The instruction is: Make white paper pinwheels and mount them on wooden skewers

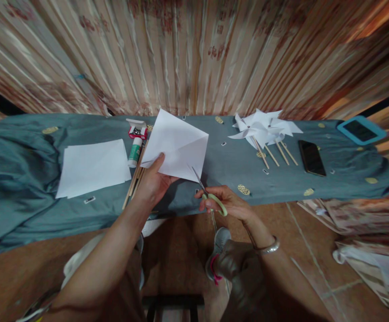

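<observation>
My left hand (156,181) grips a square sheet of white paper (177,143) at its lower left edge, thumb on top. Faint fold lines cross the sheet, and a slit shows near the thumb. In my right hand (226,201) is a pair of scissors (217,203) with pale green handles. The blades are parted and meet the sheet near its lower right corner. Just left of the sheet lie several wooden sticks (132,188), partly covered by it, a green and white glue stick (135,152) and a small red box (138,129) of metal pins or tacks.
A stack of white paper (93,167) lies on the left of the cloth-covered table (214,179). Several paper pinwheels on sticks (264,127) rest at the back right, near a black phone (311,157) and a blue-framed device (361,130). A curtain (181,58) hangs behind.
</observation>
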`<state>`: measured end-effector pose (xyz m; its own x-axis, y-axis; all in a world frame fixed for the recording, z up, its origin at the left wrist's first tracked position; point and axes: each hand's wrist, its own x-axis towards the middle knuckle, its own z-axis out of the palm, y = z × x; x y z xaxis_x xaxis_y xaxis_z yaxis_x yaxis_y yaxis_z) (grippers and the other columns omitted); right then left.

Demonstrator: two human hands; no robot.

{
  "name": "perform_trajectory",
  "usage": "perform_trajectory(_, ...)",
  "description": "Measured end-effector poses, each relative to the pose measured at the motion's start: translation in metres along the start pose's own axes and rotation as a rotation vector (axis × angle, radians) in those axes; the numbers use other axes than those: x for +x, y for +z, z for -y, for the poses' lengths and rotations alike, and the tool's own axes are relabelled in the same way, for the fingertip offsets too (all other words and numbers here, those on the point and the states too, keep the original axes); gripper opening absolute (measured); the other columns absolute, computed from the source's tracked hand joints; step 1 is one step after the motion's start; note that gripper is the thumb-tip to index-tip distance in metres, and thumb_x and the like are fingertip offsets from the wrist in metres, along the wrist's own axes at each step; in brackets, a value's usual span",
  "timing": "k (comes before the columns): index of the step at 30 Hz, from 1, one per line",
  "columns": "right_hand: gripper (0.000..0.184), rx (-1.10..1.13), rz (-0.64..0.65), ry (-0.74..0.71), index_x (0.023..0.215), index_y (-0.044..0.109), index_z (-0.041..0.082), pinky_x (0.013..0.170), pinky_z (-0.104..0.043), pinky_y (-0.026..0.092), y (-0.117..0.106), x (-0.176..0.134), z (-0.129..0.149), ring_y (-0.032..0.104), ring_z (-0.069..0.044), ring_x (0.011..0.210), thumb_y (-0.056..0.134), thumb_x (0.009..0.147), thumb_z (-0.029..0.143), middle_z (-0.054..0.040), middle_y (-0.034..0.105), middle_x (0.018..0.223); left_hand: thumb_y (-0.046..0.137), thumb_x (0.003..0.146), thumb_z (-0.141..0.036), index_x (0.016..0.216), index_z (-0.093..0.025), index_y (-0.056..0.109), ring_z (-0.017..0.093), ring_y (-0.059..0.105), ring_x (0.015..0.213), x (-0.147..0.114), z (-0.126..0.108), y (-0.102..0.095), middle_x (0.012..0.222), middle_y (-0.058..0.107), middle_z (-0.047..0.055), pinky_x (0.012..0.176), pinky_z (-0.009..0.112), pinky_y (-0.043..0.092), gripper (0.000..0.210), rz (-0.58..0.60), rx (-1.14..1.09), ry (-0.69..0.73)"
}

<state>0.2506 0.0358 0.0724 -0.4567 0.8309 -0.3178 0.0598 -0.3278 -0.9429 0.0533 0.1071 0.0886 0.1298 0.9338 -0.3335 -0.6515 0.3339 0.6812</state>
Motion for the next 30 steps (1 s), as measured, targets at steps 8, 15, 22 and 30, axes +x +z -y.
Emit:
perform_trajectory(8,0.064,0.045,-0.047,0.046,0.094,0.066,0.011,0.057,-0.024,0.046,0.0027,-0.0017,0.0,0.054,-0.009,0.059,0.079,0.06,0.064,0.0005,0.063,0.068,0.059,0.087,-0.016,0.122,-0.022,0.061,0.022,0.067,0.109,0.0008,-0.0008,-0.0005,0.108,0.073,0.006,0.094,0.039,0.055,0.035,0.009,-0.025,0.03)
perform_trajectory(15,0.056,0.025,-0.065,0.043,0.095,0.069,0.012,0.051,-0.021,0.044,0.0015,0.0003,-0.0034,0.05,-0.007,0.054,0.081,0.063,0.056,0.0021,0.061,0.065,0.054,0.091,-0.015,0.119,-0.019,0.062,0.019,0.069,0.099,0.0019,-0.0014,-0.0002,0.1,0.075,0.004,0.093,0.035,0.056,0.029,0.003,-0.034,0.034)
perform_trajectory(22,0.054,0.054,-0.072,0.056,0.097,0.07,0.013,0.049,-0.02,0.044,0.0006,0.0011,-0.0068,0.051,-0.006,0.052,0.083,0.063,0.053,0.0032,0.061,0.062,0.05,0.093,-0.015,0.116,-0.019,0.064,0.019,0.069,0.099,0.0029,-0.0022,-0.0008,0.099,0.075,0.004,0.094,0.037,0.055,0.027,-0.009,-0.033,0.026)
perform_trajectory(30,0.053,0.104,-0.088,0.055,0.089,0.071,0.015,0.05,-0.02,0.047,0.0025,0.0035,-0.004,0.054,-0.006,0.05,0.085,0.056,0.055,0.0044,0.063,0.06,0.052,0.092,-0.016,0.118,-0.02,0.062,0.019,0.069,0.099,0.0038,-0.0018,-0.0014,0.102,0.074,0.004,0.094,0.037,0.055,0.028,-0.008,-0.038,0.029)
